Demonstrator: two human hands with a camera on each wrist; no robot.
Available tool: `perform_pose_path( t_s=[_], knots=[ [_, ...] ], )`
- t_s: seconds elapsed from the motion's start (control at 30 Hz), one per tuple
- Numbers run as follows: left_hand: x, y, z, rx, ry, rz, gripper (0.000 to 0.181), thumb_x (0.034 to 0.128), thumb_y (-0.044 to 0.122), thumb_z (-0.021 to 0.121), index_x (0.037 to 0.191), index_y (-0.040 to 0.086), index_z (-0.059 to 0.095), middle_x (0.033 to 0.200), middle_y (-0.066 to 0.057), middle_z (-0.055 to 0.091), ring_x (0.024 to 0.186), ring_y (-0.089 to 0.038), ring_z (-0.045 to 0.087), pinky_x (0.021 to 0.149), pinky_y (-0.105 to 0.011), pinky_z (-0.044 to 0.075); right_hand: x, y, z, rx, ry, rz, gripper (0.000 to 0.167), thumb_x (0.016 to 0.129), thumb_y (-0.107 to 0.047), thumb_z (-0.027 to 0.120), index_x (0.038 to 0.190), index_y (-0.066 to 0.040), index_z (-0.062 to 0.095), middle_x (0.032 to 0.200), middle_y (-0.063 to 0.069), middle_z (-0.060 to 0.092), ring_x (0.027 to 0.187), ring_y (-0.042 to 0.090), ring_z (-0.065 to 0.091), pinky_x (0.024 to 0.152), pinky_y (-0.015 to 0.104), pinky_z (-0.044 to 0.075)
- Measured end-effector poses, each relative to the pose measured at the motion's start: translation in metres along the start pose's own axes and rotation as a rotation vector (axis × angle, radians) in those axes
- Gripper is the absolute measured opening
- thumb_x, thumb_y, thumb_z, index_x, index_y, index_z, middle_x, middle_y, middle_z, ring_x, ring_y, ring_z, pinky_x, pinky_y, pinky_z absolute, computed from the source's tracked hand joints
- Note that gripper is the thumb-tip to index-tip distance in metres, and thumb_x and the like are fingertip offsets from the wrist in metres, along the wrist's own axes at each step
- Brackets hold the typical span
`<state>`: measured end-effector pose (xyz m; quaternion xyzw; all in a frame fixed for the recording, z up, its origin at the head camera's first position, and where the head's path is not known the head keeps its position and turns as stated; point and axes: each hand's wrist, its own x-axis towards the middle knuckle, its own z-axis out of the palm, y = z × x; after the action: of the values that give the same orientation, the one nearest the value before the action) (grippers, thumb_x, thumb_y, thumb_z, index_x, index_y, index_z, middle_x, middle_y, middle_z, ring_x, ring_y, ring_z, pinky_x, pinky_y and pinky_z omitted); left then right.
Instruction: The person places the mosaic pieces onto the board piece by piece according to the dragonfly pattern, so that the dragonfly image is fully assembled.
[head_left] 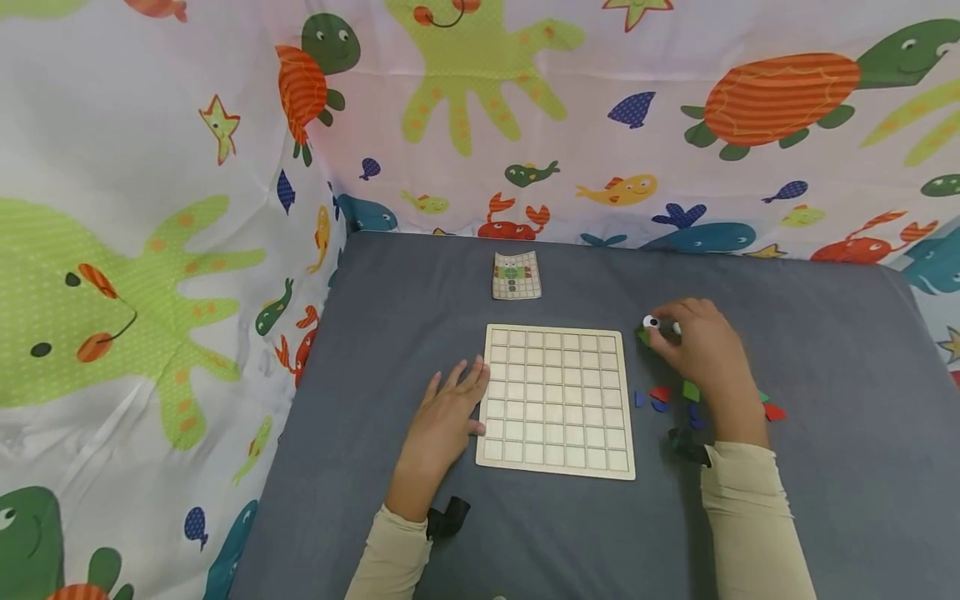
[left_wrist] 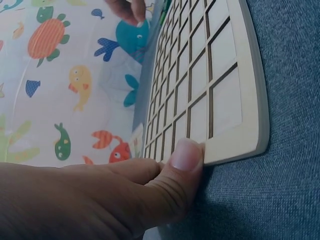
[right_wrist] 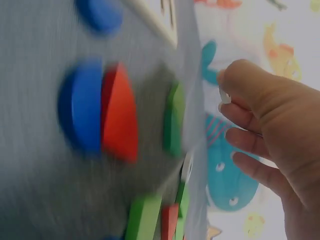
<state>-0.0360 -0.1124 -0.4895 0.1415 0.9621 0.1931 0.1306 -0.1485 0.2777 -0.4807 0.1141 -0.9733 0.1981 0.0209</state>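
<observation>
A pale wooden board with a grid of square recesses lies flat on the grey cloth. At its left edge my left hand rests with spread fingers; in the left wrist view the thumb touches the board's rim. Right of the board, my right hand pinches a small white disc with a black dot, like an eye, between thumb and index finger. The right wrist view shows only the disc's thin edge. A green piece lies below that hand.
Loose pieces lie right of the board, among them a red piece, a green piece and a blue half-disc. Behind the board is a small pattern card. A printed fabric hangs at the back and left.
</observation>
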Motion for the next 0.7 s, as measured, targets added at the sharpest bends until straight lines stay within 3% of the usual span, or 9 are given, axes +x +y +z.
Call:
perform_pose_path(
  t_s=[0.17, 0.3, 0.7],
  knots=[
    [0.000, 0.002, 0.000, 0.030, 0.001, -0.006, 0.094, 0.0882, 0.003, 0.083, 0.167, 0.011, 0.033, 0.173, -0.006, 0.026, 0.161, -0.031, 0.023, 0.129, -0.059, 0.020, -0.004, -0.030, 0.006, 0.024, 0.040, -0.075, 0.030, 0.098, -0.025, 0.077, 0.120, -0.004, 0.075, 0.117, 0.017, 0.069, 0.111, 0.037, 0.058, 0.083, 0.059, 0.056],
    [-0.001, 0.003, 0.001, 0.032, 0.015, -0.005, 0.092, 0.0892, 0.005, 0.083, 0.167, 0.011, 0.033, 0.173, -0.006, 0.027, 0.161, -0.032, 0.025, 0.129, -0.060, 0.021, -0.005, -0.052, 0.016, 0.035, 0.058, -0.148, 0.028, 0.097, -0.023, 0.079, 0.118, -0.005, 0.076, 0.111, 0.015, 0.070, 0.103, 0.034, 0.060, 0.076, 0.054, 0.057],
    [0.000, 0.004, 0.000, 0.020, 0.012, -0.021, 0.091, 0.0899, 0.013, 0.082, 0.167, 0.012, 0.033, 0.173, -0.005, 0.027, 0.161, -0.031, 0.024, 0.129, -0.060, 0.021, 0.004, -0.095, 0.052, 0.075, -0.036, -0.334, 0.034, 0.097, -0.023, 0.080, 0.126, -0.006, 0.074, 0.118, 0.009, 0.071, 0.112, 0.029, 0.063, 0.087, 0.048, 0.060]
  ],
)
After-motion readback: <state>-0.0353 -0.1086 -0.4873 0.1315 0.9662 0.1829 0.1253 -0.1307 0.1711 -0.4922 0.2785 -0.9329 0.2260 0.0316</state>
